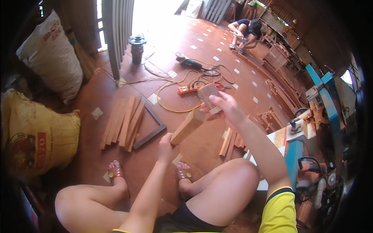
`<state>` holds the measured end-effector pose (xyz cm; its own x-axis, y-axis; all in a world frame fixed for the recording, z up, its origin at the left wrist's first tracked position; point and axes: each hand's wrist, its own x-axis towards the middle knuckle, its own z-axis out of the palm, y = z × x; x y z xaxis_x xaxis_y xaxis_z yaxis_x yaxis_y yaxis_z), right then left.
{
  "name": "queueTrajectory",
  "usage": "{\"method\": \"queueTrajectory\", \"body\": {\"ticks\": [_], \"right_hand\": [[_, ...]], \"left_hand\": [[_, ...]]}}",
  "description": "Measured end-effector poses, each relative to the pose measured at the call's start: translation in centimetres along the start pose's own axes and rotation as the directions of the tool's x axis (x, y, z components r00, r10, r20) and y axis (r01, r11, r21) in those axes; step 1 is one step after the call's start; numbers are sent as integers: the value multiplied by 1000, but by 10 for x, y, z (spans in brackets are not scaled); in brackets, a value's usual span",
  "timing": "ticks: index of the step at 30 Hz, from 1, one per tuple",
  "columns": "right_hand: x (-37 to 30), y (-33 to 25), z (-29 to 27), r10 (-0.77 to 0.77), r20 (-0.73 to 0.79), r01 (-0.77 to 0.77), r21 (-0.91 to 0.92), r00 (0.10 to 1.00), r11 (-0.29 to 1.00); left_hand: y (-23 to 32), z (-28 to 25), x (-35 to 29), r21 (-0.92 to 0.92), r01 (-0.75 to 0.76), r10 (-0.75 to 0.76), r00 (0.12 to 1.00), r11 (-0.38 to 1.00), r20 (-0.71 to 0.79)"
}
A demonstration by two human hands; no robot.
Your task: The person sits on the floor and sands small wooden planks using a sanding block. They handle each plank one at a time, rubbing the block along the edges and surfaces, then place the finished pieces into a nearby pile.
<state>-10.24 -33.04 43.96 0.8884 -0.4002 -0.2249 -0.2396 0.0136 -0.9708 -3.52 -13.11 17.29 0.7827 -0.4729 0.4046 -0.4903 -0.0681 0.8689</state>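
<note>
My left hand is closed around the lower end of a short, light-brown wooden piece, which points up and away to the right. A flat brown block with a rounded corner sits in my right hand, the thumb pressed on its face. That block is close to the wooden piece's far end; whether they touch I cannot tell. On the floor left of my left hand lie several wooden strips side by side, with a dark angled frame next to them.
Beyond my hands are an angle grinder, an orange power strip and looping cords. Sacks stand at left. A teal and white machine is close on my right, near stacked wood. Another person crouches far right.
</note>
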Motion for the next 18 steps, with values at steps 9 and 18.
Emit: {"method": "queueTrajectory", "body": {"ticks": [9,18], "right_hand": [[13,41,76,128,168,-89,-225,977,970],[46,63,71,16,223,119,-576,975,809]], "left_hand": [[-20,-36,12,-62,135,-138,989,989,-54],[-20,-45,19,-135,166,-168,986,977,1]]}}
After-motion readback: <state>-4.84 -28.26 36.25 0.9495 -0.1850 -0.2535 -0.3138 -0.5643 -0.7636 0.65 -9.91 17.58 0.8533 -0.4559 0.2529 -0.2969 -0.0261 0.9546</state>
